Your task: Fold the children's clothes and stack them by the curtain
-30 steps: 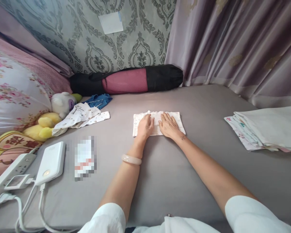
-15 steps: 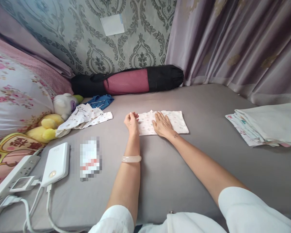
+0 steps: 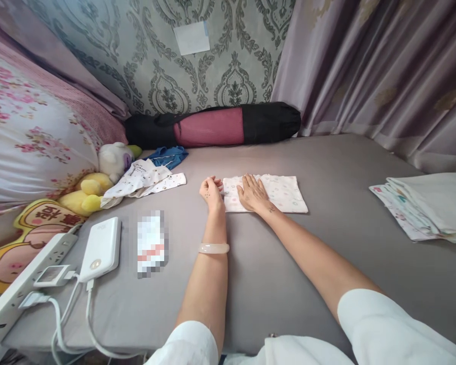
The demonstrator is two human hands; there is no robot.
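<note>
A small folded white cloth with a faint print (image 3: 277, 193) lies flat on the grey bed sheet (image 3: 273, 274). My right hand (image 3: 252, 193) rests flat on the cloth's left part, fingers stretched out. My left hand (image 3: 212, 191), with a pale bangle on its wrist, sits at the cloth's left edge, fingers curled and pinching that edge.
A stack of folded cloths (image 3: 429, 205) lies at the right. Unfolded white (image 3: 142, 180) and blue garments (image 3: 169, 156) and plush toys (image 3: 99, 182) lie at the left. A black and pink roll bag (image 3: 216, 129) lies along the wall. A power bank (image 3: 101, 248) and power strip (image 3: 19, 294) sit front left.
My left hand slid off the top of the cloth to its left edge and curled its fingers there. My right hand shifted left and stayed flat. The view panned slightly left.
</note>
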